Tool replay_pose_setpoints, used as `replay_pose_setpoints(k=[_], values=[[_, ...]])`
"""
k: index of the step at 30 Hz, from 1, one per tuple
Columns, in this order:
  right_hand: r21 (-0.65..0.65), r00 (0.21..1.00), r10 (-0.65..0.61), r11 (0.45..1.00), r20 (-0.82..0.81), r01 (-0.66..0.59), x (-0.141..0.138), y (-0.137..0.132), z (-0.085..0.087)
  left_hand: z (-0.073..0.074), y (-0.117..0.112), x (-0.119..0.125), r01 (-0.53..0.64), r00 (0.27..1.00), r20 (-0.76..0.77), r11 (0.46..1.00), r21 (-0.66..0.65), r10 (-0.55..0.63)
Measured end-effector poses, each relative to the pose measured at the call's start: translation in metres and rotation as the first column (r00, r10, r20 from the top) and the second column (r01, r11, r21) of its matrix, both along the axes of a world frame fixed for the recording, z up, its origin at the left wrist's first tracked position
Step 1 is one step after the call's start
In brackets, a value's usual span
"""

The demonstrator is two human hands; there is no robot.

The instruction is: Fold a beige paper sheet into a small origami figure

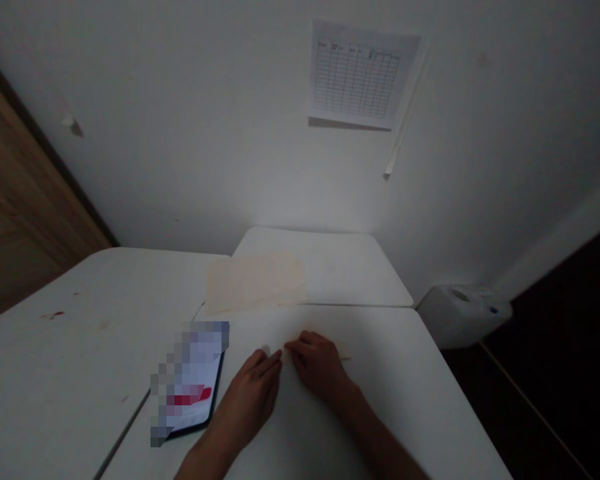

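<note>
My left hand [257, 383] and my right hand [320, 363] rest close together over the white table [300, 440], fingertips almost meeting. On both, the fingers are bent and pressed together, and what lies in them, if anything, is too small and dim to make out. A thin pale strip [346, 358] pokes out on the far side of my right hand, flat on the table; its other end is hidden. Beyond the hands lies a flat cream-coloured sheet [255, 285]. To the left of my left hand is a phone [195, 393] with a lit, partly blurred screen.
A printed table on paper [363, 77] hangs on the wall behind. Another white tabletop [55, 373] adjoins at the left, with small reddish stains. A whitish plastic canister [460, 317] stands beyond the right edge. Wooden boards [25, 180] show at far left.
</note>
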State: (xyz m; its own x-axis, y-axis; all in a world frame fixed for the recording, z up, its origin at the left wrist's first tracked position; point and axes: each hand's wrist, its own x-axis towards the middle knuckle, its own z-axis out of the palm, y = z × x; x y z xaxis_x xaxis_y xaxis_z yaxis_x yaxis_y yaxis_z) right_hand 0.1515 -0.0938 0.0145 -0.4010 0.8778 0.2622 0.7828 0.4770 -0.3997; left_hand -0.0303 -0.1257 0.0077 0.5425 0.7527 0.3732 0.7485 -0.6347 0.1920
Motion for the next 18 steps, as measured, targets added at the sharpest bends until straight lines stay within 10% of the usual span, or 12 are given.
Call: replay_pose_setpoints(k=[18], values=[[-0.04, 0.996, -0.053, 0.998, 0.078, 0.056, -0.006, -0.005, 0.001, 0.002, -0.012, 0.002, -0.084, 0.996, 0.007, 0.992, 0.096, 0.084]])
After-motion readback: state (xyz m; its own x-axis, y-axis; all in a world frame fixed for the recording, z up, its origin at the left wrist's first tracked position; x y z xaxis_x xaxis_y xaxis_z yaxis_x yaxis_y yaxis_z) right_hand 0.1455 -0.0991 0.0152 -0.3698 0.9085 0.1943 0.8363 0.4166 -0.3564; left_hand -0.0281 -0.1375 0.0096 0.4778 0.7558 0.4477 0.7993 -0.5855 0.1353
